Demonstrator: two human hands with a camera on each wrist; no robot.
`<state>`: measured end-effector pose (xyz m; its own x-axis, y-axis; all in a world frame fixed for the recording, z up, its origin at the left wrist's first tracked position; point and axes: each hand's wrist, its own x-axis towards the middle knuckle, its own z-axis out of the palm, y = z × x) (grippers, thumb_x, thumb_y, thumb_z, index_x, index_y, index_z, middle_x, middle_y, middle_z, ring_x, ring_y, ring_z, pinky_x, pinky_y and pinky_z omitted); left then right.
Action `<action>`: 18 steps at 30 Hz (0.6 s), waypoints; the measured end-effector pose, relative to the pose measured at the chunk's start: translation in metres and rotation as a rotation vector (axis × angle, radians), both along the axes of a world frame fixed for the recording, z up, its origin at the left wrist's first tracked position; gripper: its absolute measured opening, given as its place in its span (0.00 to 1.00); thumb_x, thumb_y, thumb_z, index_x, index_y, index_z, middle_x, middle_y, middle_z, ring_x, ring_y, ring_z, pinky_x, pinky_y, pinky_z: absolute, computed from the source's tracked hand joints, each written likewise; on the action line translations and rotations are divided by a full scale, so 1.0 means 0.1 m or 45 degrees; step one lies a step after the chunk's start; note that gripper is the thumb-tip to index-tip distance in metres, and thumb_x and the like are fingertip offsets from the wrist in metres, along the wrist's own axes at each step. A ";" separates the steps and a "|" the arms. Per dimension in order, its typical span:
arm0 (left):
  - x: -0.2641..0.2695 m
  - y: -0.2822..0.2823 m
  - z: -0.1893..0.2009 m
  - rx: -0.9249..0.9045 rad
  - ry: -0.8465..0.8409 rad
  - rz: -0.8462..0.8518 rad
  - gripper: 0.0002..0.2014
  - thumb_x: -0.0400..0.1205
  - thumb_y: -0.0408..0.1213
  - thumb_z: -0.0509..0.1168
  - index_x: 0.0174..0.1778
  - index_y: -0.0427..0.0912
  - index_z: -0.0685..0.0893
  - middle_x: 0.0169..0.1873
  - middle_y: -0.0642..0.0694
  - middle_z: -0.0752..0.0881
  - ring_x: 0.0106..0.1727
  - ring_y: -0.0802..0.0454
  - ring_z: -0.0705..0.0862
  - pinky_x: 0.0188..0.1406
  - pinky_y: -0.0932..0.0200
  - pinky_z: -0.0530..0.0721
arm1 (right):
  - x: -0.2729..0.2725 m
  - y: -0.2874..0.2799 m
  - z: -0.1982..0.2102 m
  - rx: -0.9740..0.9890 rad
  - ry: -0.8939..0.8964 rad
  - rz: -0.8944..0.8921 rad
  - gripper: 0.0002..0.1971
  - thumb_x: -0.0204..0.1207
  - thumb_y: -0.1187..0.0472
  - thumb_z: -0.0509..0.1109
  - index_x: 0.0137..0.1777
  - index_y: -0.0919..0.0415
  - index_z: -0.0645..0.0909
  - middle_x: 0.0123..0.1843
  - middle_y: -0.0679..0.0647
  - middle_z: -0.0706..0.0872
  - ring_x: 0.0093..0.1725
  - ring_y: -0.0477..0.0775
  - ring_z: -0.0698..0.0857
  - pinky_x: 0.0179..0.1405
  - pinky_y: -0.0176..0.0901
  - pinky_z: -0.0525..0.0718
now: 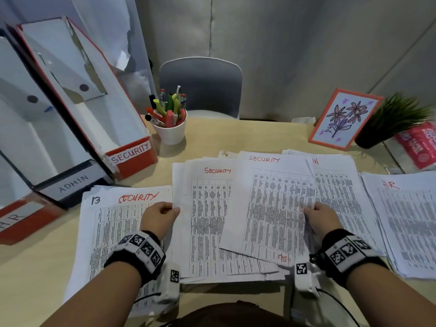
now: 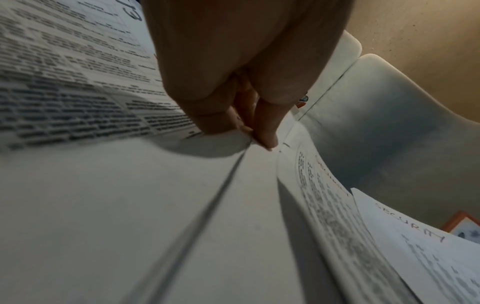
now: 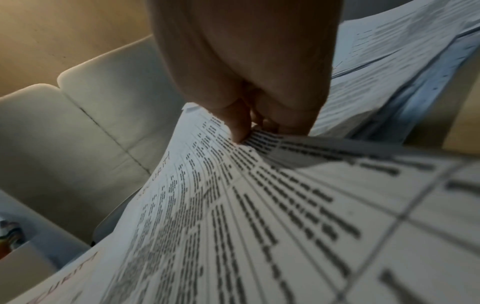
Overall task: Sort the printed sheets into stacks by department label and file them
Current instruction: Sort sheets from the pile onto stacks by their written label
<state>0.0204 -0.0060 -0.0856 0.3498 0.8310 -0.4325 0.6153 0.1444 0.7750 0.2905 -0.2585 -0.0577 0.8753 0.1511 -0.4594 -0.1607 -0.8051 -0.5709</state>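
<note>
Printed sheets lie across the desk in stacks. A stack headed SECURITY and numbered 13 point(image 1: 122, 223) lies at the left. My left hand point(image 1: 162, 215) pinches the left edge of the middle SECURITY sheet point(image 1: 207, 220); the left wrist view shows my fingers point(image 2: 262, 131) curled on that paper edge point(image 2: 233, 174). My right hand point(image 1: 318, 218) pinches the right edge of a tilted SECURITY sheet point(image 1: 273, 208), thumb on top point(image 3: 239, 127) of the sheet point(image 3: 259, 205). A partly covered stack point(image 1: 335, 182) lies under it, and an H.R stack point(image 1: 410, 220) lies at the right.
Three file boxes stand at the left, labelled SECURITY point(image 1: 132, 154), ADMIN point(image 1: 73, 182) and H.R point(image 1: 14, 220). A white pen cup point(image 1: 171, 128), a framed flower drawing point(image 1: 344, 119), a potted plant point(image 1: 396, 119) and a grey chair point(image 1: 200, 86) sit at the back.
</note>
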 end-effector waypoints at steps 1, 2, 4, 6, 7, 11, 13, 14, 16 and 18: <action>0.00 0.00 0.00 0.003 -0.005 0.005 0.07 0.78 0.36 0.71 0.48 0.38 0.87 0.41 0.44 0.89 0.45 0.46 0.87 0.44 0.59 0.79 | 0.03 -0.02 0.00 -0.008 0.004 -0.011 0.10 0.83 0.63 0.62 0.49 0.71 0.80 0.45 0.65 0.83 0.42 0.58 0.78 0.40 0.43 0.74; 0.00 0.00 0.00 -0.004 -0.015 0.018 0.07 0.78 0.36 0.71 0.49 0.39 0.86 0.41 0.44 0.89 0.44 0.46 0.87 0.44 0.58 0.80 | 0.05 -0.04 -0.01 -0.009 0.014 -0.028 0.10 0.83 0.63 0.62 0.50 0.71 0.80 0.45 0.64 0.82 0.42 0.59 0.79 0.42 0.45 0.77; -0.01 0.02 -0.02 -0.035 -0.045 0.052 0.09 0.78 0.36 0.71 0.52 0.42 0.83 0.41 0.43 0.89 0.43 0.46 0.88 0.46 0.52 0.85 | 0.07 -0.08 -0.02 -0.008 0.027 -0.064 0.10 0.83 0.63 0.62 0.52 0.71 0.80 0.47 0.64 0.83 0.44 0.61 0.81 0.47 0.49 0.79; -0.01 0.02 -0.02 -0.058 -0.064 0.066 0.09 0.77 0.36 0.71 0.52 0.42 0.82 0.41 0.42 0.90 0.42 0.44 0.89 0.47 0.46 0.88 | 0.08 -0.10 -0.01 -0.032 0.026 -0.078 0.11 0.83 0.63 0.62 0.52 0.72 0.79 0.47 0.66 0.82 0.45 0.64 0.81 0.45 0.46 0.75; -0.01 0.03 -0.02 -0.066 -0.062 0.068 0.09 0.78 0.36 0.71 0.51 0.42 0.82 0.40 0.41 0.90 0.41 0.43 0.89 0.47 0.44 0.88 | 0.07 -0.11 -0.01 -0.037 0.023 -0.081 0.12 0.83 0.63 0.62 0.51 0.74 0.79 0.46 0.68 0.82 0.44 0.64 0.81 0.43 0.47 0.75; 0.02 0.04 0.05 -0.124 -0.027 0.054 0.04 0.78 0.30 0.65 0.46 0.41 0.82 0.36 0.42 0.89 0.34 0.43 0.87 0.37 0.50 0.87 | 0.03 -0.08 0.00 0.004 0.055 -0.075 0.09 0.82 0.63 0.63 0.48 0.70 0.79 0.46 0.67 0.83 0.43 0.62 0.81 0.47 0.55 0.81; 0.03 0.05 0.05 -0.205 -0.042 0.013 0.07 0.74 0.25 0.63 0.43 0.38 0.83 0.32 0.42 0.88 0.31 0.44 0.84 0.35 0.49 0.85 | 0.00 -0.03 0.00 0.043 0.102 -0.054 0.09 0.82 0.64 0.63 0.49 0.71 0.79 0.45 0.66 0.83 0.43 0.60 0.81 0.46 0.53 0.80; 0.03 0.05 0.05 -0.238 -0.066 -0.002 0.06 0.73 0.24 0.63 0.42 0.35 0.84 0.28 0.43 0.87 0.29 0.45 0.82 0.33 0.50 0.83 | -0.02 -0.01 -0.01 0.070 0.117 -0.032 0.08 0.82 0.64 0.63 0.48 0.71 0.79 0.45 0.66 0.83 0.43 0.60 0.81 0.46 0.52 0.80; 0.03 0.03 0.06 -0.272 -0.099 -0.034 0.02 0.76 0.29 0.68 0.42 0.33 0.85 0.23 0.47 0.83 0.25 0.49 0.78 0.29 0.57 0.78 | -0.09 0.06 0.00 0.092 0.127 0.035 0.07 0.82 0.64 0.63 0.47 0.67 0.80 0.46 0.65 0.85 0.43 0.59 0.83 0.42 0.46 0.79; 0.05 0.03 0.06 -0.264 -0.093 -0.100 0.08 0.77 0.37 0.73 0.39 0.35 0.85 0.23 0.48 0.81 0.25 0.51 0.76 0.29 0.60 0.74 | -0.18 0.14 0.01 0.141 0.152 0.080 0.06 0.81 0.66 0.63 0.46 0.64 0.81 0.44 0.62 0.86 0.40 0.58 0.83 0.37 0.42 0.79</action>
<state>0.0250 -0.0030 -0.0797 0.4465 0.6961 -0.5622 0.5741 0.2591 0.7767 0.2723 -0.2446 -0.0564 0.8029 0.2593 -0.5367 -0.1839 -0.7487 -0.6369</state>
